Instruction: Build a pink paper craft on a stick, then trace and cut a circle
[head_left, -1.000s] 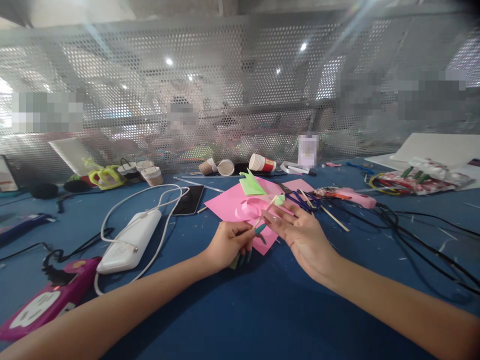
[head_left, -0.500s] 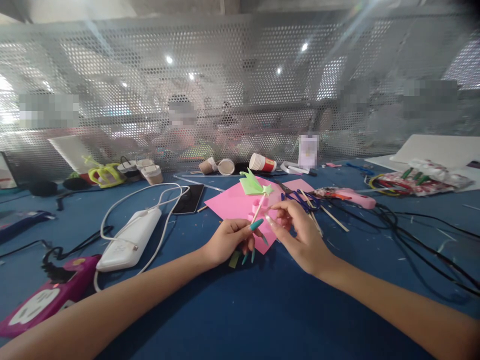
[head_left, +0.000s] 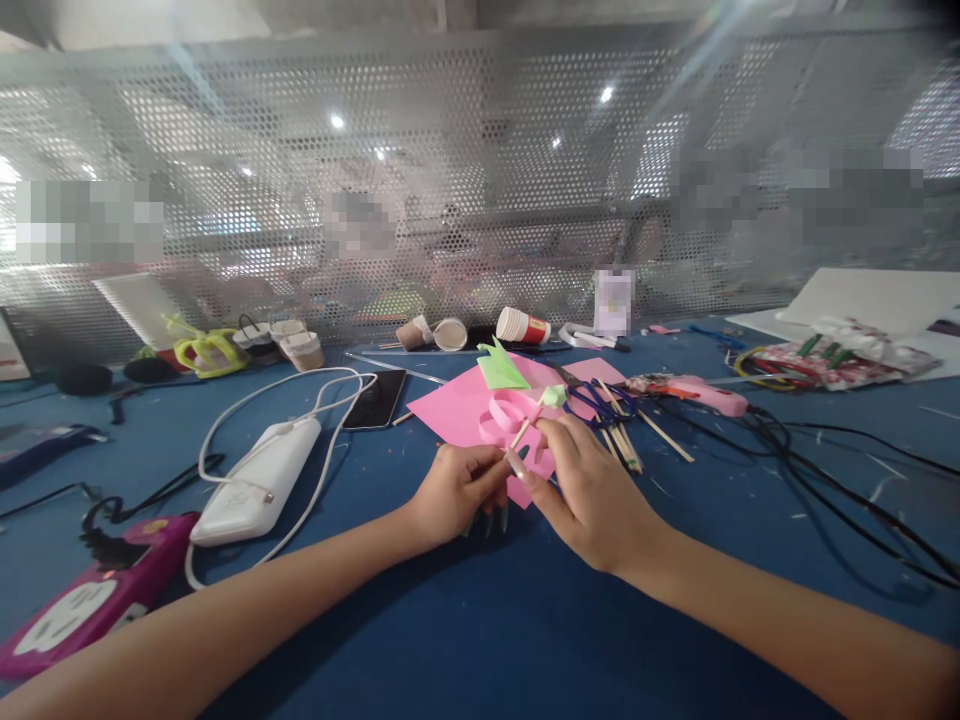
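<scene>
Two bare forearms reach in over a blue bench (head_left: pixel 450 640), while a magenta power strip (head_left: pixel 97 600) with a black plug in it lies at the near left. Farther in, a white power bank (head_left: pixel 259 480) rests beneath a looped white cable (head_left: pixel 212 425).

At center, the left hand (head_left: pixel 454 492) is closed, thumb and fingers pinched on the lower end of a thin wooden stick (head_left: pixel 527 425), which tilts up and to the right above the bench. The right hand (head_left: pixel 592 490) is half curled, its thumb and forefinger just beside the same stick; whether they grip it cannot be told. A small pale-green paper tip (head_left: pixel 553 396) crowns the stick's upper end.

Behind the fingers, a curled pink paper strip (head_left: pixel 504 412) shows over a flat pink paper sheet (head_left: pixel 442 405); whether the strip is joined to the stick is unclear. A folded green paper piece (head_left: pixel 501 368) lies at the sheet's far part. To the right are loose wooden sticks (head_left: pixel 626 455), scissors (head_left: pixel 600 408) with dark-blue handles and a pink glue gun (head_left: pixel 712 396); to the left lies a black smartphone (head_left: pixel 384 398).

Along the bench's far edge, white-and-red paper cups (head_left: pixel 517 325) lie on their side, nested, and a yellow basket-like object (head_left: pixel 210 353) sits farther left. A perforated metal screen (head_left: pixel 450 120) rises behind everything.
</scene>
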